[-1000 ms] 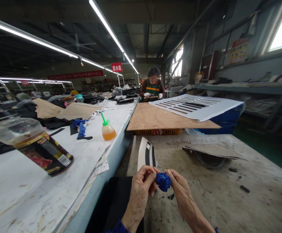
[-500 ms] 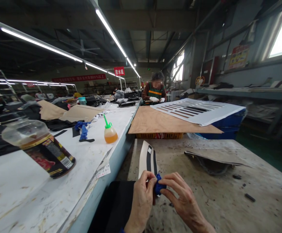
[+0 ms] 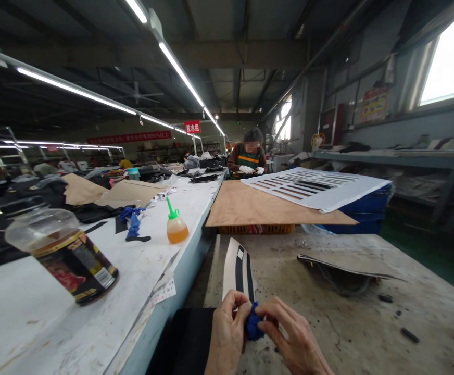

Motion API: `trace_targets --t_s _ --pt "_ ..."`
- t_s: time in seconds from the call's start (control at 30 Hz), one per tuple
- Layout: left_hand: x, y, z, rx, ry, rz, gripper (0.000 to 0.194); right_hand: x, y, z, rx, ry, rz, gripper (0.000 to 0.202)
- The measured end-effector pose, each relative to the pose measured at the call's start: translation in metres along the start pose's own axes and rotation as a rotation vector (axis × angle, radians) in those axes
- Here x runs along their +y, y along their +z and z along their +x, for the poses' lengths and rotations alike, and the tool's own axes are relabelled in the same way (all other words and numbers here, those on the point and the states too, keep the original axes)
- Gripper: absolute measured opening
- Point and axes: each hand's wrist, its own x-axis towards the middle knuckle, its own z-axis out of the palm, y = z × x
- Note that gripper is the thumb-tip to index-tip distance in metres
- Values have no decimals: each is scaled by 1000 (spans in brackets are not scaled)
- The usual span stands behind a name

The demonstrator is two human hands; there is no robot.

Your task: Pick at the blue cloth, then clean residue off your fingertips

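A cream curved strip with dark bands [image 3: 231,265] extends away from my left hand [image 3: 230,325], which is closed on its near end. Between both hands is a crumpled blue cloth [image 3: 254,324]. The fingers of my right hand [image 3: 291,330] are pinched on that cloth, pressing it against the strip's edge. What my left fingertips cover is hidden.
On the white table to the left stand a plastic bottle [image 3: 71,255] and a green-tipped squeeze bottle [image 3: 177,229]. A plywood board [image 3: 258,205] carries a slotted white sheet [image 3: 348,195]. A dark-edged flat piece [image 3: 344,265] lies right. A person [image 3: 248,156] works beyond.
The whole view has shifted, with the scene sitting slightly lower. Both hands keep their hold, and more of the blue cloth shows below the fingers.
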Motion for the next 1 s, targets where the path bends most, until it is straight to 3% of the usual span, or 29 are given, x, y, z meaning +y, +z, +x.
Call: trace_targets --t_s 0.13,0.3,0.4,0.5,0.7,1.0 --pt "7 -4 0 16 -11 45 20 -4 -2 -1 -75 -39 -11 18" --pt "5 0 -1 -48 8 63 16 -4 5 -6 -95 73 -27 18" --pt "0 3 -3 -124 42 32 11 1 8 -7 -67 195 -4 25" --pt "-7 5 -5 -177 61 -15 29 8 9 -7 -36 307 65 25" --pt "-20 8 -4 -193 70 -131 34 13 16 -8 26 486 253 35" --pt "-26 7 0 -181 98 -171 38 18 36 -8 193 577 505 44"
